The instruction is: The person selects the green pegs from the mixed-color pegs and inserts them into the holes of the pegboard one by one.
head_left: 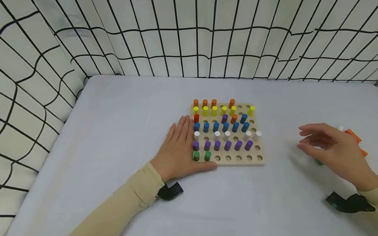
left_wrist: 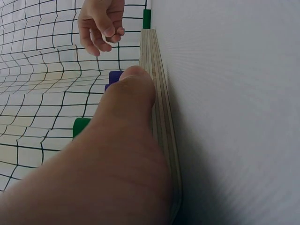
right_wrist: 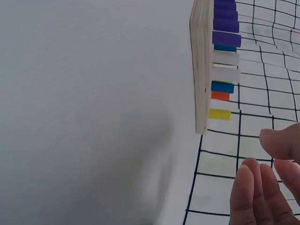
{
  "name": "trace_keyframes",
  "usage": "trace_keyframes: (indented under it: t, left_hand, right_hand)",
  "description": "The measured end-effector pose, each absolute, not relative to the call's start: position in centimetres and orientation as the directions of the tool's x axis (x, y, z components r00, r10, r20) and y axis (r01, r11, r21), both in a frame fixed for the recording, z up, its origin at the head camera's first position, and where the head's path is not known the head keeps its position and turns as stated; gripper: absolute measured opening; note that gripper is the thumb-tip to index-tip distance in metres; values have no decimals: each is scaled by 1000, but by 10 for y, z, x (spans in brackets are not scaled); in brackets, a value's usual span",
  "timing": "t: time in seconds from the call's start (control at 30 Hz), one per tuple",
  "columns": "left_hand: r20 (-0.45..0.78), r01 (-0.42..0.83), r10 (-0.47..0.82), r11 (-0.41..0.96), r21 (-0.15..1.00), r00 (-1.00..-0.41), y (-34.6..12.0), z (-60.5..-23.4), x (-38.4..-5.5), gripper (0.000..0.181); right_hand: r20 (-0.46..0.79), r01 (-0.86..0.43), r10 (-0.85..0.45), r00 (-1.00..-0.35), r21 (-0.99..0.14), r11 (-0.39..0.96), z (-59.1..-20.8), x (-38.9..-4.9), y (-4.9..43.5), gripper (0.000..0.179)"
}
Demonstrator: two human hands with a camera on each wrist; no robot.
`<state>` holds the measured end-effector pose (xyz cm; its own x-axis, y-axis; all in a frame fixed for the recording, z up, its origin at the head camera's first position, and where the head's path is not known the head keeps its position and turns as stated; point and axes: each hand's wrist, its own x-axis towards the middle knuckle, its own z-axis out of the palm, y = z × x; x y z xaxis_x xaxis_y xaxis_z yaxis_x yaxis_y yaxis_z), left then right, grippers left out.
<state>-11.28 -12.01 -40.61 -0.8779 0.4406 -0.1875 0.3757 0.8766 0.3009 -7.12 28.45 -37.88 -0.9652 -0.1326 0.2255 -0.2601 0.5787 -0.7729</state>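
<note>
1. Desk (head_left: 221, 215): one, white-covered; carries items 2 to 7.
2. Right grip (head_left: 338, 151): bare, raised above the desk; thumb and fingers curved with a moderate gap between, nothing seen held.
3. Loose pegs (head_left: 353, 135): orange, white and green portions visible, partly hidden by the right grip; count cannot be told.
4. Step in hand, as judged: between placements, sorting pegs into colour rows. Next move likely calls for pinching one loose peg and seating it upright in a vacant hole.
5. Left grip (head_left: 178, 150): laid out, fingers along the board's left edge, thumb along its near edge; no peg held; apparently bracing.
6. Pegboard (head_left: 244, 159): wooden, mid-desk, between the two grips.
7. Contents, front to back: two green pegs (head_left: 207, 155), five holes vacant; six purple pegs (head_left: 217, 145); five white pegs (head_left: 216, 136), gaps between; six blue pegs (head_left: 215, 127); a mixed row including one red peg (head_left: 196, 118); six yellow pegs (head_left: 214, 111); four orange pegs (head_left: 213, 102).
8. Netting (head_left: 177, 29): black grid, behind the desk.
</note>
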Motion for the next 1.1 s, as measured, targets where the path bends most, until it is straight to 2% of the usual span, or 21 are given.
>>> trace_keyframes:
  t: [0.33, 0.67, 0.93, 1.1]
  left_hand:
    - [-180, 385, 444, 877, 286, -878, -120, -406, -113, 136]
    - [-182, 381, 444, 874, 301, -877, -119, -405, -114, 136]
    - [-177, 372, 441, 871, 320, -880, -120, -406, -115, 135]
    - [-170, 379, 445, 869, 318, -879, -120, -407, -115, 136]
  right_hand:
    - [140, -167, -97, -985, -695, 699, -384, -59, 320, 49]
    - [97, -135, -96, -991, -594, 793, -386, -53, 347, 45]
    - [39, -64, -51, -998, -531, 845, -396, -46, 353, 50]
    - [23, -77, -76, -997, -524, 848, -399, -47, 353, 47]
